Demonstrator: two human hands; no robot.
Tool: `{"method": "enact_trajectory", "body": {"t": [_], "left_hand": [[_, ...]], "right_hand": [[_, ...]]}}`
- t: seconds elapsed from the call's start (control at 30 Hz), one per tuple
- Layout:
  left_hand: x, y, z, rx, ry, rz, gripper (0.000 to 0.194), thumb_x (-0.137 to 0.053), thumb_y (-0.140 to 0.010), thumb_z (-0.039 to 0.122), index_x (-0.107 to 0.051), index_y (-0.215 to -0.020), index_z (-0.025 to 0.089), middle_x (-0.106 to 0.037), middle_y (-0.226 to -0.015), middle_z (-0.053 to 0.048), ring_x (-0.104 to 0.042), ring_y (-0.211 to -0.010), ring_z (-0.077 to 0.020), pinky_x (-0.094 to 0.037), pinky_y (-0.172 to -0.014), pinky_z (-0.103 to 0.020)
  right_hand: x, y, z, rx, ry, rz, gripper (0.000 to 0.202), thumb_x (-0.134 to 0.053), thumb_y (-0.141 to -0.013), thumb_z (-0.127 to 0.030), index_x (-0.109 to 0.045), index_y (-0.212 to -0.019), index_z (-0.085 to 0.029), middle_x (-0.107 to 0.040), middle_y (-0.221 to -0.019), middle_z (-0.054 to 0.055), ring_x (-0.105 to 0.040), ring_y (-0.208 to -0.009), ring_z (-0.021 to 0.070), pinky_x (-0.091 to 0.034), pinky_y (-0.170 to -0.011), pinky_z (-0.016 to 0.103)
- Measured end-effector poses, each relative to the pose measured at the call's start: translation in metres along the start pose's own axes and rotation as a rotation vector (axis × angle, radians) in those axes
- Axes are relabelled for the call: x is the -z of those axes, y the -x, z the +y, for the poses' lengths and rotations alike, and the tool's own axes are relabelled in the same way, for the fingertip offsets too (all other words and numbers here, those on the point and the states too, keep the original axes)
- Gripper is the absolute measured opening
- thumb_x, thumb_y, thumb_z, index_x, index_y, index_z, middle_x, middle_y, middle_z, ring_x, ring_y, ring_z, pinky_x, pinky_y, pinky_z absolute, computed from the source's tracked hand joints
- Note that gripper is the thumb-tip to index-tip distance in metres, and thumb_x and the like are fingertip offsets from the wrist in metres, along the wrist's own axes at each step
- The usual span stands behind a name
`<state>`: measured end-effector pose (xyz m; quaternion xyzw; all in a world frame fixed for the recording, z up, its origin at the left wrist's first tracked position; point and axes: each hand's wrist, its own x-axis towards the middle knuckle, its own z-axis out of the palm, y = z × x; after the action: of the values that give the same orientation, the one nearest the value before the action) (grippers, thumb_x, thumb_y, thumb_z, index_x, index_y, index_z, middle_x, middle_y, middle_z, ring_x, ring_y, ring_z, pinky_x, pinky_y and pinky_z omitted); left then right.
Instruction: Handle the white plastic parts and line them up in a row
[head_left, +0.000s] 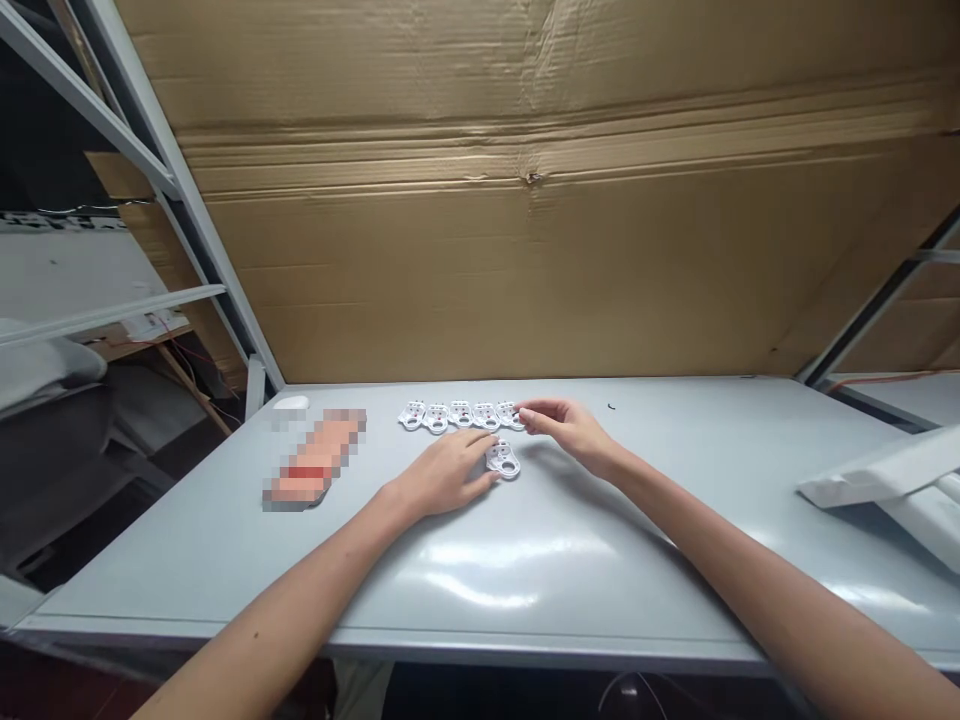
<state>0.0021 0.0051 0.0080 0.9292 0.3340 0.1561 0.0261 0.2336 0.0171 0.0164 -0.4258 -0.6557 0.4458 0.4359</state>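
Note:
A white plastic part [504, 461] with a round hole lies on the grey table, pinched at its left side between the thumb and fingers of my left hand [448, 472]. Just behind it runs a row of several similar white plastic parts [461, 414], set side by side, with small dark and reddish specks on them. My right hand [564, 429] is at the right end of that row, thumb and forefinger pressed together. A tiny dark bit shows at those fingertips, too small to name. The rightmost part in the row is partly covered by these fingers.
A pixelated orange-red oblong object [315, 460] and a white rounded object [291, 404] lie at the left. A small black piece [611, 407] sits behind my right hand. White wrapped bars [892, 480] rest at the right. Cardboard [525, 260] and metal posts [187, 200] bound the table [600, 610].

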Motion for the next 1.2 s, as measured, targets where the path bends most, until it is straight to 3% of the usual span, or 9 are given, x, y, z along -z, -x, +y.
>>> {"method": "enact_trajectory", "body": {"t": [0.23,0.47,0.83,1.0,1.2], "left_hand": [[0.0002,0.0001,-0.0008,-0.02,-0.02,0.001,0.041,-0.05,-0.096,0.035,-0.054,-0.133,0.015,-0.056,-0.135,-0.015,-0.055,-0.121,-0.0286,-0.046,-0.1,-0.042],[0.0003,-0.0002,-0.0005,-0.027,-0.022,0.0,0.04,-0.051,-0.096,0.035,-0.055,-0.131,0.017,-0.057,-0.134,-0.013,-0.055,-0.119,-0.0281,-0.047,-0.099,-0.041],[0.0014,0.0001,0.0009,-0.005,-0.016,-0.005,0.044,-0.051,-0.096,0.035,-0.053,-0.135,0.015,-0.056,-0.136,-0.015,-0.055,-0.121,-0.0291,-0.046,-0.101,-0.042],[0.0002,0.0012,-0.0025,-0.012,-0.033,-0.001,0.044,-0.051,-0.096,0.035,-0.052,-0.136,0.014,-0.054,-0.138,-0.015,-0.054,-0.123,-0.0285,-0.045,-0.102,-0.041],[0.0028,0.0017,-0.0082,-0.01,-0.008,0.02,0.04,-0.053,-0.096,0.038,-0.055,-0.13,0.017,-0.059,-0.13,-0.013,-0.058,-0.116,-0.0277,-0.047,-0.098,-0.04]], "right_hand": [[-0.0075,0.003,0.0008,-0.142,-0.303,-0.128,0.036,-0.075,-0.078,-0.047,-0.072,-0.096,-0.017,-0.069,-0.108,0.01,-0.063,-0.103,0.0227,-0.049,-0.095,0.037],[-0.0067,0.0017,0.0041,-0.301,-0.4,-0.069,0.024,-0.073,-0.083,-0.031,-0.07,-0.102,-0.016,-0.071,-0.113,0.013,-0.066,-0.109,0.0231,-0.051,-0.101,0.036],[-0.0056,0.0014,0.0054,-0.282,-0.389,-0.064,0.016,-0.069,-0.082,-0.025,-0.068,-0.096,-0.017,-0.069,-0.119,0.015,-0.063,-0.116,0.0259,-0.049,-0.106,0.04],[-0.0053,0.002,0.0039,-0.09,0.031,0.001,0.022,-0.069,-0.082,-0.029,-0.069,-0.101,-0.018,-0.069,-0.117,0.013,-0.066,-0.108,0.0258,-0.052,-0.098,0.044],[-0.0081,0.0088,0.0008,0.359,0.513,-0.131,0.014,-0.059,-0.087,-0.023,-0.072,-0.091,-0.022,-0.07,-0.105,0.008,-0.065,-0.096,0.022,-0.051,-0.089,0.039]]}}
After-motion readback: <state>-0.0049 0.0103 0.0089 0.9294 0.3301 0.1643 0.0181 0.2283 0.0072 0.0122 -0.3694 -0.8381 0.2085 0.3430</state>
